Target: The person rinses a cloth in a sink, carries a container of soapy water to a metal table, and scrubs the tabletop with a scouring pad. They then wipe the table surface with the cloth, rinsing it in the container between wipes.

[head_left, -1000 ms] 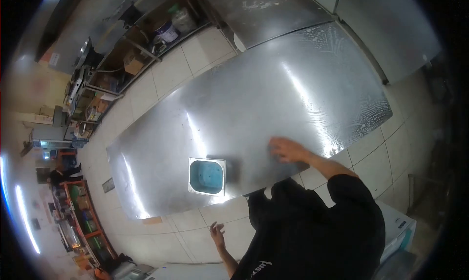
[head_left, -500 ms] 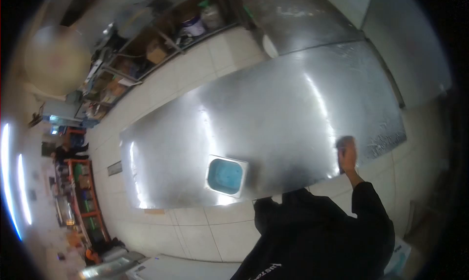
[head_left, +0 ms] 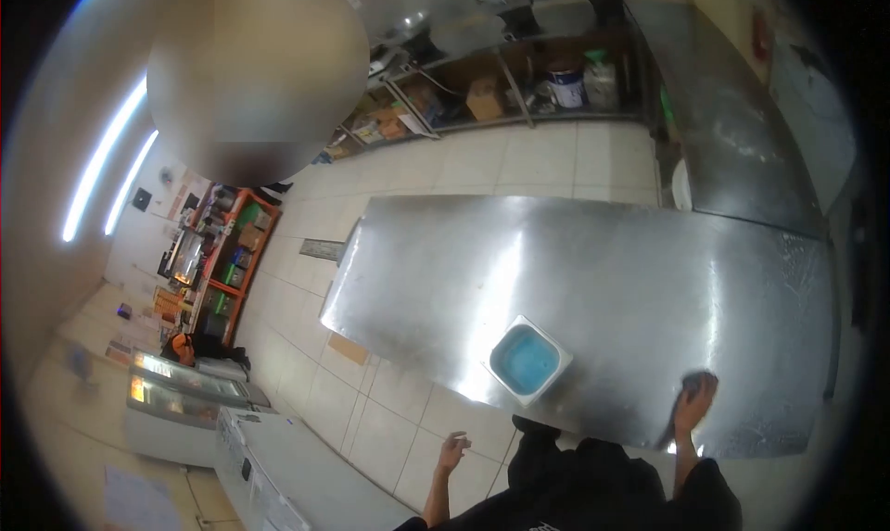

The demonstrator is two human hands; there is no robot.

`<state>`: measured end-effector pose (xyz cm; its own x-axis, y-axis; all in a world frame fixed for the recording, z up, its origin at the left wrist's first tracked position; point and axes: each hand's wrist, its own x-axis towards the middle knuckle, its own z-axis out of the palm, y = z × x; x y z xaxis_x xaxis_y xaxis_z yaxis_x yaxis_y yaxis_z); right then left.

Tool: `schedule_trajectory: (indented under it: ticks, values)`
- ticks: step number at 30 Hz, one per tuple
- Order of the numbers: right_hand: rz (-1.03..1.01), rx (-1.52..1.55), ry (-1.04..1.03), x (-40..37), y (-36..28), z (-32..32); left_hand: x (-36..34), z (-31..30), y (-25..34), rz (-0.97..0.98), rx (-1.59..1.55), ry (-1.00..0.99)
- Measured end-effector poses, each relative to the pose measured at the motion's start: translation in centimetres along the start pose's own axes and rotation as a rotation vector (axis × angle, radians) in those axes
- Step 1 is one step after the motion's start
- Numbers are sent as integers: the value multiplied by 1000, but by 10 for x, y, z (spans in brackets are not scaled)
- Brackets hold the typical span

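A long metal table (head_left: 603,271) stretches across the view, with a shine on its bare top. On its near side sits a square metal pan (head_left: 566,357) holding blue liquid (head_left: 525,360). My right hand (head_left: 695,407) is on the tabletop at the right, its fingers closed over a small dark pad (head_left: 692,380), mostly hidden under them. Off the table's near edge, left of the pan, my left hand (head_left: 452,451) hangs in the air above the floor; its fingers are loosely bent and apart, with nothing seen in them.
A second metal counter (head_left: 742,151) adjoins at the upper right. Shelves with boxes (head_left: 484,99) and a white bucket (head_left: 567,88) stand at the back. An orange rack (head_left: 248,253) and a white chest (head_left: 297,466) are at the left. A blurred round shape covers the upper left.
The view has turned, so table and pan appear lower and farther right. My left hand has come into view. My right hand remains on the tabletop near the right end.
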<state>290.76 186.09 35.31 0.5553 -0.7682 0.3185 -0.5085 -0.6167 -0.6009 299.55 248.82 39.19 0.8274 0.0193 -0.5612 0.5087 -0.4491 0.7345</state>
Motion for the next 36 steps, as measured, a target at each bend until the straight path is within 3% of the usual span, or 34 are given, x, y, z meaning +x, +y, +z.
schedule_trajectory:
  ticks: [3,5,6,7,8,9,10,11,12,16,18,19,21,23,25,27,28,29,31,34,36]
  values:
    - [-238,-109,-154,-47,46,-43,-22,2,9,-26,-134,188]
    - [-275,26,-212,-38,41,-27,-19,17,-48,-67,-118,190]
    - [-280,38,-70,-42,53,-10,-27,29,-65,-156,-186,135]
    - [-370,-21,180,-46,67,11,-35,33,-111,-11,-441,-99]
    - [-473,1,200,-36,42,1,-55,30,-124,-243,-277,-139]
    - [-56,-55,16,-33,21,3,-77,28,-137,-447,-140,-168]
    - [82,91,-66,3,-34,-12,-92,20,-145,-537,-69,-187]
    - [73,426,-95,35,-114,-4,-109,14,-155,-582,-29,-187]
    - [83,634,-263,41,-152,9,-115,13,-156,-589,-22,-176]
    - [-446,639,-896,53,-321,-7,-128,4,-148,-547,-62,-65]
    - [-539,450,-1142,37,-373,20,-119,-14,-146,-436,-119,62]
    - [-577,402,-1192,32,-390,30,-112,-20,-125,-437,-137,160]
    - [-666,73,-1281,5,-404,100,-112,-19,-90,-217,-265,277]
    - [-854,-34,-886,-11,-397,148,-112,-8,-69,-100,-399,368]
    - [-873,-209,-701,-31,-386,181,-132,15,-66,-252,-360,319]
    - [-909,-229,-688,-34,-382,165,-153,48,-133,-180,-301,259]
    - [-922,-244,-695,-37,-381,160,-168,66,-142,-300,-294,215]
    - [-934,-246,-687,-40,-375,167,-174,82,-141,-443,-318,163]
    - [-844,-290,-896,-44,-373,187,-181,99,-141,-582,-332,111]
    - [-931,-96,-904,-30,-385,173,-181,106,-142,-636,-323,77]
    - [-963,-165,-909,-22,-382,167,-180,103,-138,-641,-312,73]
